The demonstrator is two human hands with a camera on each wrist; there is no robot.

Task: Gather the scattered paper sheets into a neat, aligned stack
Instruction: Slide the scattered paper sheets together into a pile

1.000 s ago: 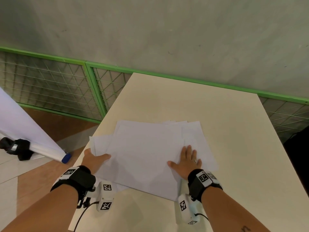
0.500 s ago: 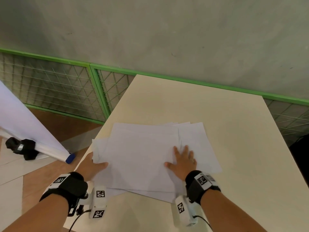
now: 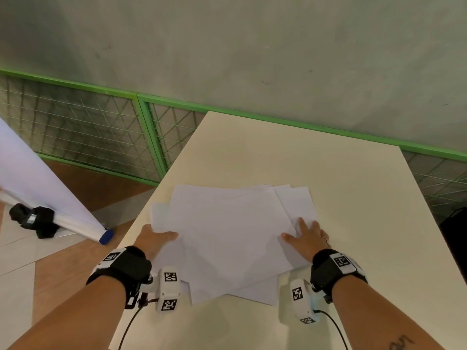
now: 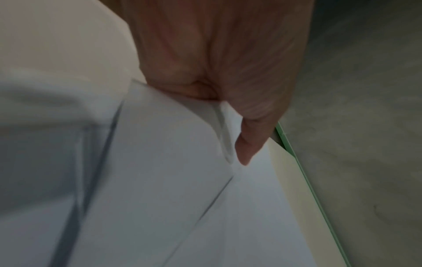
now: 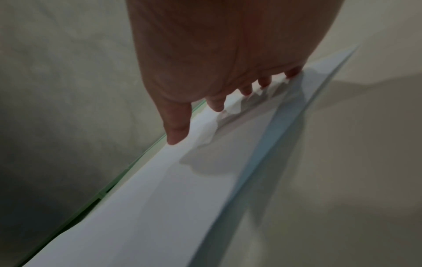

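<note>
Several white paper sheets (image 3: 227,236) lie in a loose, fanned pile on the near half of the beige table (image 3: 341,198), corners sticking out at different angles. My left hand (image 3: 161,236) holds the pile's left edge, thumb on top and fingers underneath. In the left wrist view the thumb (image 4: 246,144) presses a curled sheet edge (image 4: 224,137). My right hand (image 3: 304,234) lies flat on the pile's right side. Its straight fingertips (image 5: 217,105) press on the paper (image 5: 160,189).
The pile overhangs the table's left edge (image 3: 141,223), with floor below. A rolled white sheet with a blue end cap (image 3: 106,236) leans at the left. A green mesh fence (image 3: 146,137) and grey wall stand behind. Something dark (image 3: 454,236) sits at the far right.
The top sheets have turned and slid a little under both hands. My right hand has shifted slightly right on the pile, and the left keeps hold of the left edge.
</note>
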